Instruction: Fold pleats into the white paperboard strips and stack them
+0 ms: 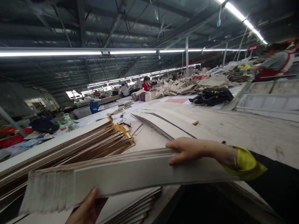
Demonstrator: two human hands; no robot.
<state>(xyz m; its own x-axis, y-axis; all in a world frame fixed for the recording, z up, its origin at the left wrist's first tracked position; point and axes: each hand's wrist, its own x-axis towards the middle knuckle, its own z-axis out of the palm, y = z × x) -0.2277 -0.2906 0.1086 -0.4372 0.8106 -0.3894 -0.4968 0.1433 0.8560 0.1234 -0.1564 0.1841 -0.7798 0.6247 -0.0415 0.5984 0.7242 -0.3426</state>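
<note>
Strip bundle (130, 174) held up, left end fanned; mid-job, I'd say.
Brown-edged stack (81, 141) behind bundle's left; left hand (84, 208) pinches bundle's lower edge; white strips (163, 126) beyond it; right hand (189, 151) clamps its top. Can't count what remains.

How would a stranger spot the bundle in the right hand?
Find the pale table. At its near side, the right hand, with a yellow cuff, grips the long bundle, the left hand at its lower edge. Unlike the brown-edged stack on the left, it is held, its left end fanned.
</note>
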